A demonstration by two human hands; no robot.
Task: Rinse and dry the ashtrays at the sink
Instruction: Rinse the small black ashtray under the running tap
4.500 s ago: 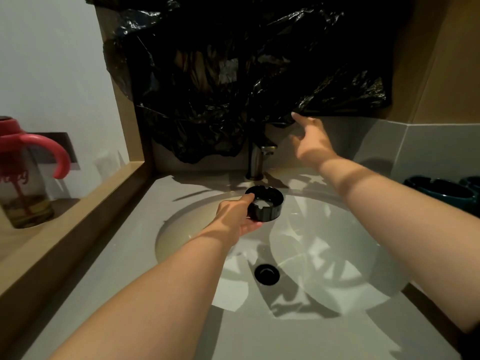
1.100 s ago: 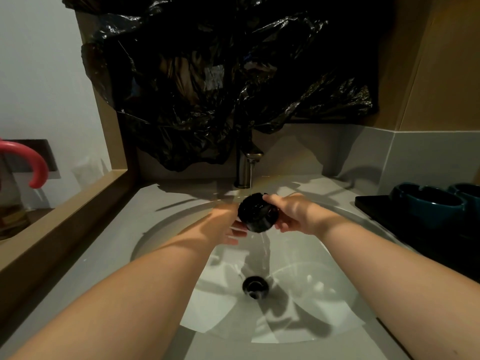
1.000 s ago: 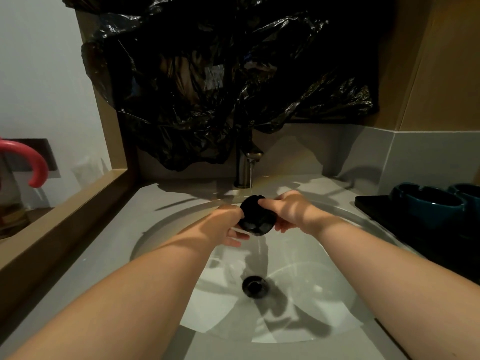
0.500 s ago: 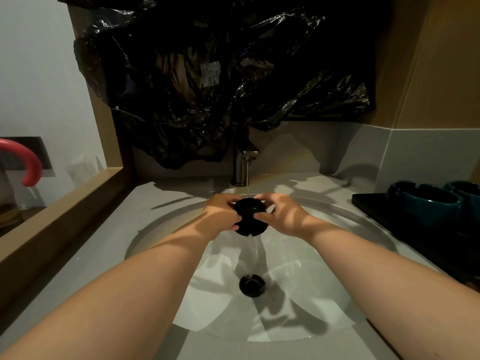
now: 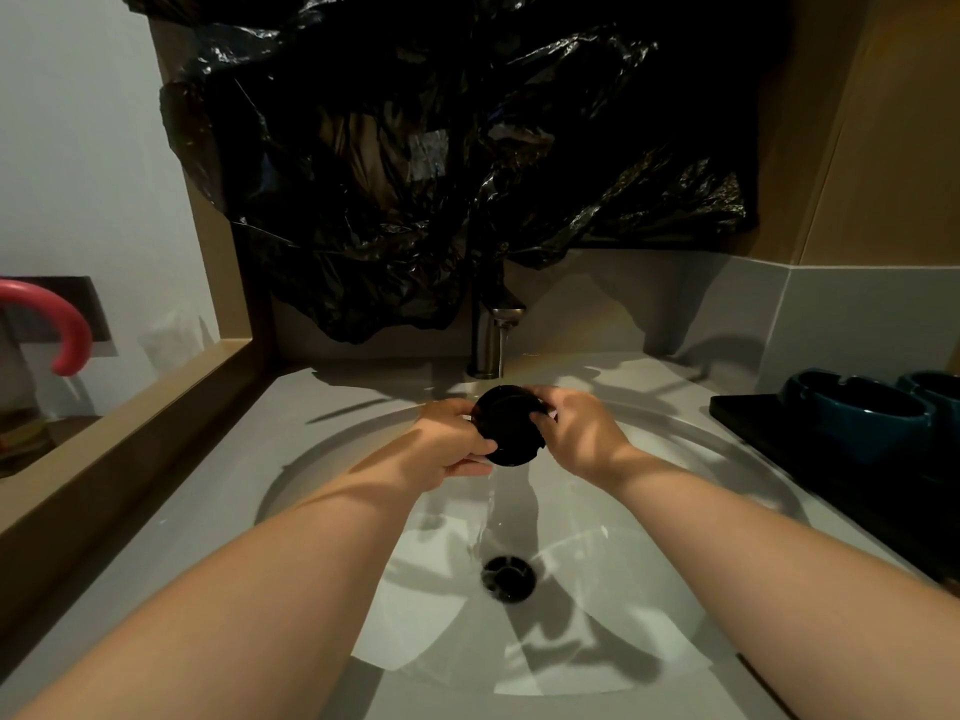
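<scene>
A round black ashtray (image 5: 506,426) is held between both hands over the grey sink basin (image 5: 332,459), just below the metal faucet (image 5: 491,337). My left hand (image 5: 449,439) grips its left side and my right hand (image 5: 574,433) grips its right side. The ashtray is tilted with its underside towards me. A thin stream of water falls from it to the black drain (image 5: 508,576). Two teal ashtrays (image 5: 857,413) stand on a black tray (image 5: 769,433) at the right.
A crumpled black plastic bag (image 5: 426,174) hangs over the wall above the faucet. A wooden ledge (image 5: 119,433) runs along the left of the counter. A bottle with a pink handle (image 5: 67,330) stands at the far left.
Earlier my right hand was reaching towards the wall while the left held the ashtray alone. Now both hands hold the ashtray, turned over under running water.
</scene>
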